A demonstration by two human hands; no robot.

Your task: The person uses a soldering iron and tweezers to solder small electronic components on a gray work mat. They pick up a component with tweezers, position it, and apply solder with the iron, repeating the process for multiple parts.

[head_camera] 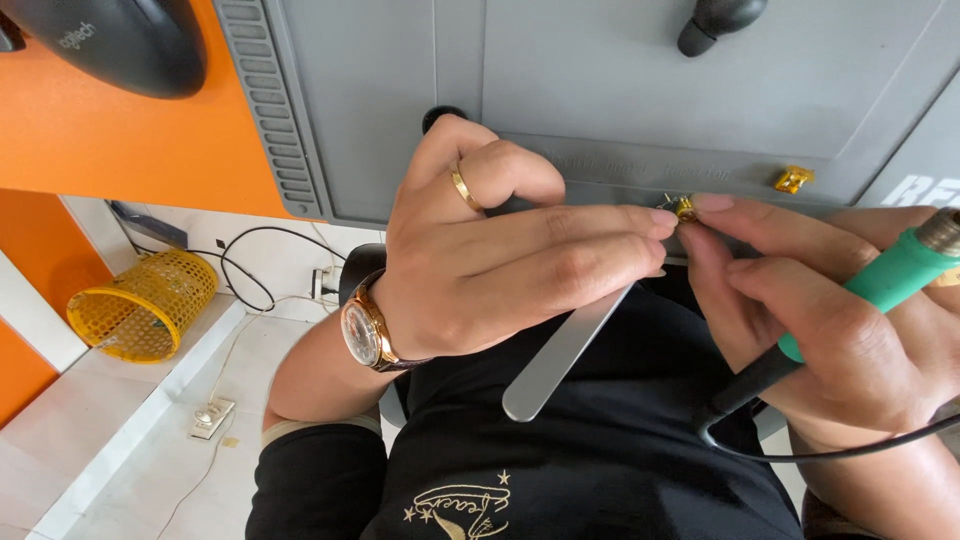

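Pinched between both hands' fingertips, a tiny gold part (685,208) sat over the grey mat (640,90). The left hand (480,260) also gripped tweezers (560,360); the right hand (820,320) clasped a green iron (890,280), its tip unseen. Soldering seemingly hadn't begun; another gold part (793,180) waited on the mat.

A black computer mouse (120,40) sits on the orange desk (120,140). A yellow mesh basket (145,305) lies tipped on the floor, near a power strip (211,417).
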